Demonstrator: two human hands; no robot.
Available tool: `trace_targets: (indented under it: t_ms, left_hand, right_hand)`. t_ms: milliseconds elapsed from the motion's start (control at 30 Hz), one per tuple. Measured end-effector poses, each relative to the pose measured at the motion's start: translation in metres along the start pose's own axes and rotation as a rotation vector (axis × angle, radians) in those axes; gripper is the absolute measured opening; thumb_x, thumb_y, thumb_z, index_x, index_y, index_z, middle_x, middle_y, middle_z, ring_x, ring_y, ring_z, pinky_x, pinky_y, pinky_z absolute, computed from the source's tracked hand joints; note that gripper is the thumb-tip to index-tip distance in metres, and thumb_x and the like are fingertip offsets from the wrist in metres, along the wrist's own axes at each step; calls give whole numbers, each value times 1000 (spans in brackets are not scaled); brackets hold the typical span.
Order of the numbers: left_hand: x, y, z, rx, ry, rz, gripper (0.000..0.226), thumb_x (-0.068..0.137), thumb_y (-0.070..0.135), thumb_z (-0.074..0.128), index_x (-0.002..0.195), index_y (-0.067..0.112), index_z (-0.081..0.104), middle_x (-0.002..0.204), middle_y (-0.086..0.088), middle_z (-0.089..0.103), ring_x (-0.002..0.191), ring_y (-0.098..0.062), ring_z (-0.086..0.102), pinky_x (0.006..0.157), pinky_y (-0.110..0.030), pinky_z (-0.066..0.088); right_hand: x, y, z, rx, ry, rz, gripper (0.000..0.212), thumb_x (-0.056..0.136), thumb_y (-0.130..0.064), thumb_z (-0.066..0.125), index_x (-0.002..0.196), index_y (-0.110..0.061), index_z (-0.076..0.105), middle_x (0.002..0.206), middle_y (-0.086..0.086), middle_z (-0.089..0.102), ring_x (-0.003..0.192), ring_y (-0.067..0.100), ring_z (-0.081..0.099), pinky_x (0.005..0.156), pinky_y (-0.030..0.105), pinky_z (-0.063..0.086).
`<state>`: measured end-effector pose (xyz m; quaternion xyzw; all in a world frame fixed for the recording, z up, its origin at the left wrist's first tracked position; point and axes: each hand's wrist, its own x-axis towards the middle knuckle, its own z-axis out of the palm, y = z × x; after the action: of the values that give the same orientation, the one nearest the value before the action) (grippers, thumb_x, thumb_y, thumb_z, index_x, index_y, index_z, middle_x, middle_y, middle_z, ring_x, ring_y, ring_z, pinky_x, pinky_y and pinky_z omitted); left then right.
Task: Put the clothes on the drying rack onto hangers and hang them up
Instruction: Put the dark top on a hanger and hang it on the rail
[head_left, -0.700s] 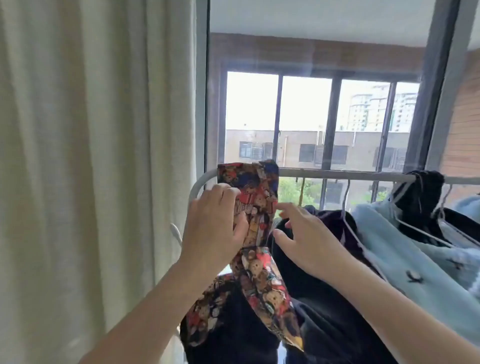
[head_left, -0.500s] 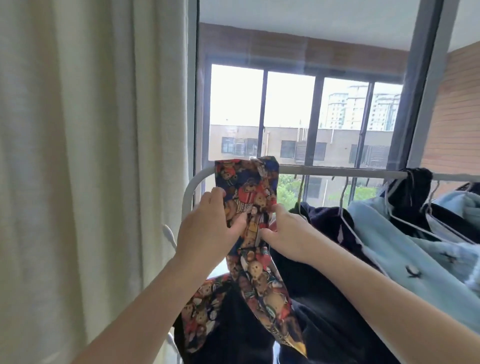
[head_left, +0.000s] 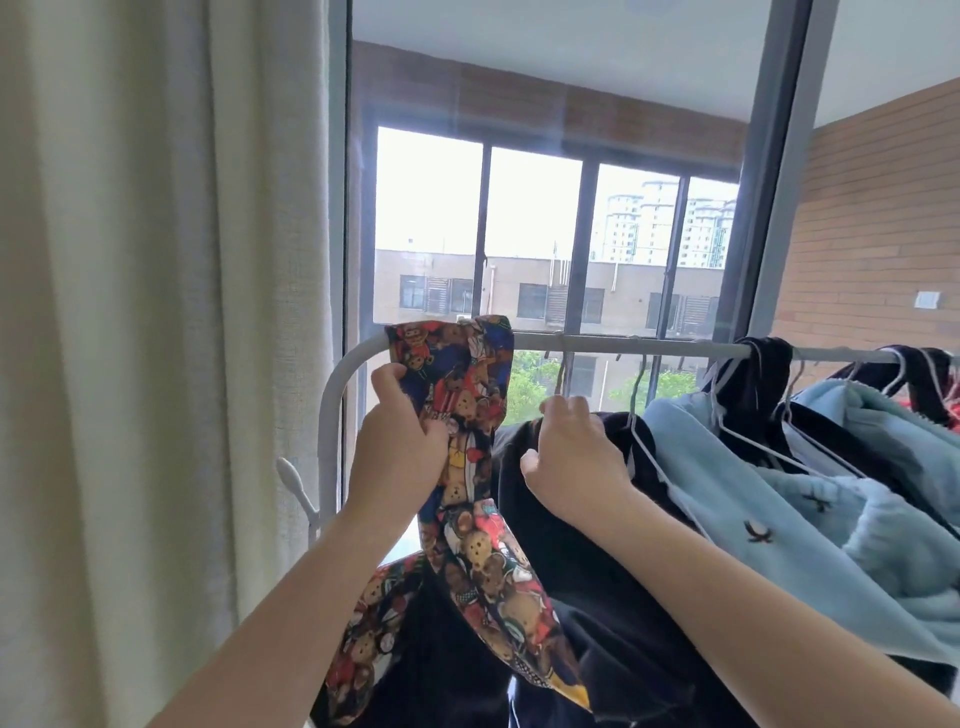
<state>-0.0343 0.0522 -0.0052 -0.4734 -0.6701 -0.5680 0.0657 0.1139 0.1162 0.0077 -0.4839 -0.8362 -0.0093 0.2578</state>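
A bear-print cloth (head_left: 470, 374) is draped over the left end of the white rack rail (head_left: 623, 344) and hangs down in front. My left hand (head_left: 402, 447) grips this cloth just below the rail. A dark garment (head_left: 597, 571) hangs to its right, and my right hand (head_left: 574, 457) grips its top edge. White wire hangers (head_left: 641, 410) hook on the rail further right and carry light blue garments (head_left: 779, 493) and more dark clothes (head_left: 763, 374).
A cream curtain (head_left: 156, 364) fills the left side. Behind the rack is a glass door with a dark frame (head_left: 758, 208) and a window beyond. A brick wall (head_left: 883, 234) stands at the right. A white hook (head_left: 296, 480) sticks out from the rack post.
My right hand has moved from the bear-print cloth to the right and now grips the dark garment's top. My left hand keeps its hold on the printed cloth.
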Motion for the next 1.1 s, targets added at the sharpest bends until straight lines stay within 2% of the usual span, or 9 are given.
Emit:
trace_targets:
  t_ms: [233, 300, 400, 500, 633, 733, 900, 1000, 1100]
  left_hand:
    - [15, 15, 2, -144, 24, -58, 51, 89, 30, 62, 126, 18, 29, 106, 9, 46, 89, -5, 49, 62, -6, 37]
    - [20, 18, 3, -143, 43, -43, 50, 88, 29, 63, 124, 18, 31, 107, 8, 46, 94, -7, 49, 67, -8, 39]
    - [28, 24, 4, -124, 36, -11, 49, 90, 24, 63, 128, 17, 33, 106, 9, 46, 94, -7, 49, 73, -13, 46]
    - [38, 34, 2, -138, 18, 4, 43, 91, 20, 59, 126, 17, 33, 94, 9, 49, 78, -2, 51, 51, -6, 41]
    - [42, 43, 0, -224, 48, 54, 37, 94, 16, 52, 127, 26, 38, 103, 8, 51, 80, 0, 51, 60, -5, 41]
    - [35, 45, 2, -271, 70, 135, 38, 96, 13, 48, 129, 32, 46, 113, 12, 50, 99, -1, 49, 72, 2, 38]
    - [14, 62, -5, -473, 83, 250, 34, 95, 1, 45, 111, 28, 57, 103, 18, 57, 92, 18, 52, 73, 1, 43]
    - [-5, 64, -7, -692, 97, 114, 39, 87, -10, 41, 101, 24, 57, 93, 10, 60, 81, 8, 58, 68, -12, 50]
    - [-27, 51, -3, -725, 36, -150, 26, 92, 8, 45, 108, 26, 54, 102, 4, 61, 86, -7, 62, 70, -26, 53]
  right_hand:
    - [42, 10, -3, 249, -132, 264, 50, 96, -15, 44, 138, -2, 20, 121, 12, 55, 97, 27, 54, 75, 34, 39]
    - [47, 12, -2, 235, -141, 257, 41, 97, -16, 43, 135, -2, 32, 108, 9, 54, 89, 24, 50, 74, 33, 40]
    - [51, 16, -5, 167, -54, 168, 15, 96, -16, 44, 109, -9, 50, 98, 6, 56, 87, 24, 54, 72, 31, 39]
    - [56, 19, -18, 163, 60, 94, 6, 93, -19, 46, 93, -14, 48, 90, 4, 53, 86, 26, 54, 72, 30, 38]
    - [55, 27, -32, 140, 127, 45, 27, 91, -23, 49, 65, -22, 41, 81, 4, 51, 82, 29, 52, 72, 29, 38]
    - [49, 36, -35, 112, 137, 10, 13, 91, -19, 47, 78, -17, 48, 82, 4, 53, 94, 32, 58, 73, 28, 37]
    - [33, 50, -42, 90, 168, 54, 13, 95, -21, 44, 99, -13, 55, 104, 12, 66, 102, 33, 59, 75, 31, 37]
    - [19, 52, -47, 88, 150, 66, 20, 96, -18, 43, 112, -11, 52, 106, 12, 66, 104, 33, 60, 76, 33, 37]
    - [2, 53, -48, 74, 108, 50, 14, 96, -19, 42, 107, -14, 49, 94, 9, 61, 96, 31, 58, 73, 32, 35]
